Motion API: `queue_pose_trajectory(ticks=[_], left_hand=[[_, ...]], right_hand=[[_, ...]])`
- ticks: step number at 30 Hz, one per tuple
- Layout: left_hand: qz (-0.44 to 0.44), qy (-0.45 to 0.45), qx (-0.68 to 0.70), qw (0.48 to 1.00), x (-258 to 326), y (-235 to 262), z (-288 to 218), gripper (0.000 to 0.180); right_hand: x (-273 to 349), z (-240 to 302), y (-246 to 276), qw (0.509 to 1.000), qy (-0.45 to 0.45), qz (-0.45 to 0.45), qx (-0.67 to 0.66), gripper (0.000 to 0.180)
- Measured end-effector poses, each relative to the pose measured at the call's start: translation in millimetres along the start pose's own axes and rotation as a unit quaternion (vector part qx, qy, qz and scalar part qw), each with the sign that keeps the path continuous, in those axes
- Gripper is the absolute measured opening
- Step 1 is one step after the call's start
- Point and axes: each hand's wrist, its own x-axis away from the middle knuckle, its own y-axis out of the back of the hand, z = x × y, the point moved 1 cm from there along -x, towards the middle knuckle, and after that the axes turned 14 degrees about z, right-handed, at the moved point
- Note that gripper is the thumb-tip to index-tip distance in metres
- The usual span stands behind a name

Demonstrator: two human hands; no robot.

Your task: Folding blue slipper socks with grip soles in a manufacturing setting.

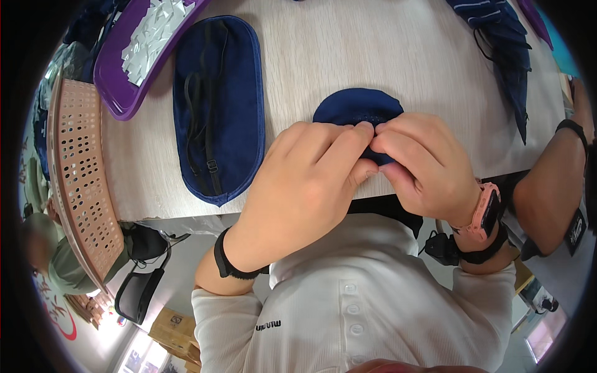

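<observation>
A dark blue piece of fabric with a rounded, stitched edge (356,102) lies near the front edge of the table. Both of my hands are over it, fingertips nearly meeting. Thumb and fingers of my left hand (308,171) pinch the cloth from the left. From the other side my right hand (426,165) pinches it too, its fingers curled. My hands cover most of the fabric's middle and lower part. To the left lies a long oval dark blue cloth piece (239,112), with a thin black adjustable strap (208,133) loosely folded on it.
A purple tray (121,102) of white slips (152,43) stands at the far left. Beside the table's left edge is a peach perforated basket (81,168). Folded dark blue fabric (504,56) lies at the far right, near another person's arm (550,180).
</observation>
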Motion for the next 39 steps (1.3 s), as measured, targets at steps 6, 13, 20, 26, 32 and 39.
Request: queue_pose_trajectory(ticks=[6, 13, 20, 26, 32, 39], left_hand=[[0.049, 0.009, 0.025, 0.998, 10, 3, -8, 0.029], [-0.086, -0.120, -0.132, 0.980, 20, -9, 3, 0.036], [-0.082, -0.099, -0.124, 0.984, 15, -11, 2, 0.036], [-0.029, -0.058, -0.084, 0.994, 7, -2, 2, 0.030], [-0.004, 0.017, -0.038, 0.999, 0, 3, -2, 0.026], [0.036, 0.037, -0.002, 0.999, 13, 4, -8, 0.027]], right_hand=[[8, 8, 6, 0.995, -0.035, 0.058, -0.075, 0.021], [1, 2, 12, 0.980, -0.098, 0.091, -0.150, 0.022], [5, 3, 7, 0.993, -0.075, 0.034, -0.090, 0.022], [5, -4, -10, 0.992, 0.069, -0.088, 0.056, 0.018], [0, -3, -12, 0.997, -0.002, -0.067, -0.033, 0.018], [9, 6, -7, 0.994, -0.011, -0.006, -0.109, 0.024]])
